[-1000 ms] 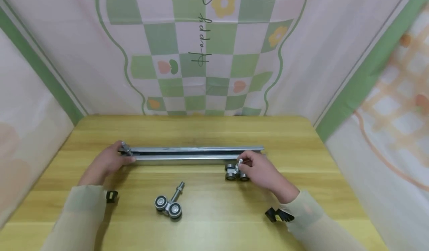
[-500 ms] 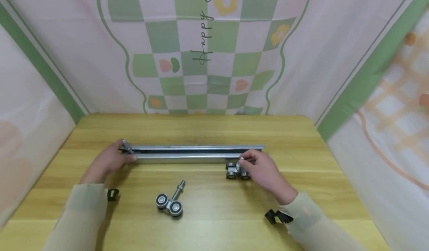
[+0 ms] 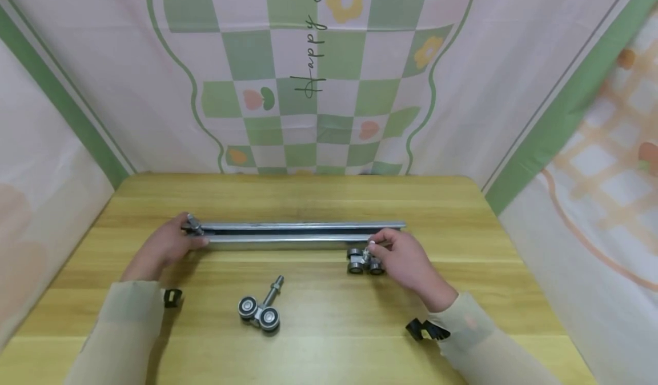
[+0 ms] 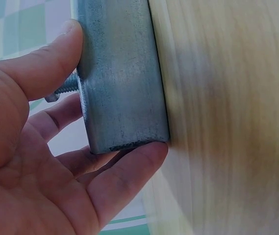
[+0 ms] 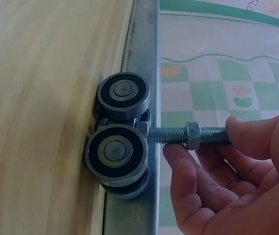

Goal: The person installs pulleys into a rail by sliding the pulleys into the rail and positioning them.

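Note:
A grey metal channel rail [image 3: 288,245] lies across the table with its slot facing up. My left hand [image 3: 164,247] grips its left end, thumb on the near wall [image 4: 122,73] and fingers around the end. Beside that thumb, a bolt [image 4: 66,86] sticks up out of the slot. At the right end, my right hand [image 3: 405,262] pinches the upper part of a threaded bolt [image 5: 168,135] on a roller trolley [image 5: 115,151]. This trolley is upright, wheels down, close in front of the rail's near wall. A nut [image 5: 193,136] sits midway along its bolt.
A second roller trolley [image 3: 268,319] lies tipped over on the wooden table [image 3: 329,339], its bolt slanting away to the right. Black wrist straps or mounts [image 3: 428,330] hang at both sleeves. A patterned cloth [image 3: 313,99] hangs behind the table's far edge.
The right fingers have shifted very slightly at the top of the trolley's bolt. The left hand, the rail and the lying trolley stay in place.

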Action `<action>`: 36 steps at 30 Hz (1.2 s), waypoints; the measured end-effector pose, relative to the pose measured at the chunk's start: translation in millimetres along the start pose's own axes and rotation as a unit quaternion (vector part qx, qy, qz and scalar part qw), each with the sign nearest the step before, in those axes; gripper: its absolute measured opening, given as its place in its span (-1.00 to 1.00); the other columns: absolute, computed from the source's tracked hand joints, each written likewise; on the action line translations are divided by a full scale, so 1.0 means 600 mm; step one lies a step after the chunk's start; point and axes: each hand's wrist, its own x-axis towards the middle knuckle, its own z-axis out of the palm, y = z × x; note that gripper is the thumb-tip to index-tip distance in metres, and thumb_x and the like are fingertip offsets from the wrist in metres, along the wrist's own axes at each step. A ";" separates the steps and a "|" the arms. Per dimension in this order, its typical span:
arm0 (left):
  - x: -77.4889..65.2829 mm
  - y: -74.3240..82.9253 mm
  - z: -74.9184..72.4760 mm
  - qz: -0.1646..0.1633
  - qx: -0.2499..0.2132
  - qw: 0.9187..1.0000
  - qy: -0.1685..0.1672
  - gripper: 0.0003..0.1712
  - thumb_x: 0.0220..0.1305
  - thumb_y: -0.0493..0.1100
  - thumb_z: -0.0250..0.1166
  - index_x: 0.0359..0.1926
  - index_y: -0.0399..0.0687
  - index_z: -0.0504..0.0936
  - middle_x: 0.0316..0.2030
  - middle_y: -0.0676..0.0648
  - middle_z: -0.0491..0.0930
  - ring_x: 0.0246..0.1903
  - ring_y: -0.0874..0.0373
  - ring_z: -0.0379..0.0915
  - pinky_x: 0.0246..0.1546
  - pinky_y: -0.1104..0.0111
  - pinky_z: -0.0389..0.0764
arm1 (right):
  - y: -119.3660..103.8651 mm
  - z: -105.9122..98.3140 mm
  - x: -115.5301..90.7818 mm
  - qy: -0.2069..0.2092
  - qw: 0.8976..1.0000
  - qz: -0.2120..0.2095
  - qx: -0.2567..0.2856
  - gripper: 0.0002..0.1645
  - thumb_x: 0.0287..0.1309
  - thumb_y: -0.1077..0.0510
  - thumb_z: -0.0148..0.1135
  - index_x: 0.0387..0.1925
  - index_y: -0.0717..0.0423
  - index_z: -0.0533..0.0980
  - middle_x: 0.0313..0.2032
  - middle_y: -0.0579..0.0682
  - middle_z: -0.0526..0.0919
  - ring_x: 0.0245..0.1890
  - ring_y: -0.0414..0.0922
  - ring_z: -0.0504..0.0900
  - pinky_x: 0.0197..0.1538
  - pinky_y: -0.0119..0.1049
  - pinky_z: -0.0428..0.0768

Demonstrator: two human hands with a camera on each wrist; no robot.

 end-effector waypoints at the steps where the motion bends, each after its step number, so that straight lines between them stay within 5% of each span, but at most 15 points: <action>1: 0.000 0.000 0.000 0.000 0.001 1.000 0.000 0.18 0.29 0.19 0.33 0.53 -0.35 -0.18 0.40 -0.59 -0.03 0.33 -0.59 -0.11 0.25 -0.38 0.02 | 0.001 -0.002 0.000 -0.001 1.000 -0.003 -0.003 -0.84 0.36 0.13 0.23 -0.15 0.12 0.63 -0.29 -0.10 0.69 -0.26 -0.12 0.64 -0.16 -0.09 0.62; 26: -0.002 0.001 0.000 0.006 0.000 1.000 -0.002 0.18 0.30 0.17 0.32 0.53 -0.37 -0.20 0.40 -0.59 -0.05 0.33 -0.59 -0.12 0.24 -0.39 0.00 | 0.023 -0.044 -0.013 -0.001 0.999 0.015 -0.035 -0.83 0.37 0.13 0.20 -0.14 0.11 0.63 -0.24 -0.03 0.70 -0.22 -0.06 0.65 -0.23 -0.13 0.61; 33: -0.002 0.000 0.000 0.004 0.002 1.000 0.000 0.18 0.30 0.18 0.32 0.53 -0.36 -0.20 0.40 -0.59 -0.05 0.33 -0.59 -0.12 0.25 -0.39 0.00 | 0.038 -0.065 -0.020 0.006 0.999 0.024 -0.038 -0.75 0.41 0.11 0.16 -0.06 0.16 0.63 0.15 0.18 0.60 -0.09 0.04 0.66 -0.14 -0.04 0.61; 36: -0.002 0.000 0.000 0.006 0.003 1.000 0.000 0.18 0.30 0.18 0.32 0.53 -0.37 -0.20 0.40 -0.59 -0.05 0.33 -0.59 -0.13 0.25 -0.38 0.00 | 0.048 -0.073 -0.021 0.007 0.999 0.031 -0.041 -0.73 0.42 0.09 0.14 -0.03 0.16 0.62 0.16 0.16 0.59 -0.09 0.03 0.67 -0.13 -0.04 0.61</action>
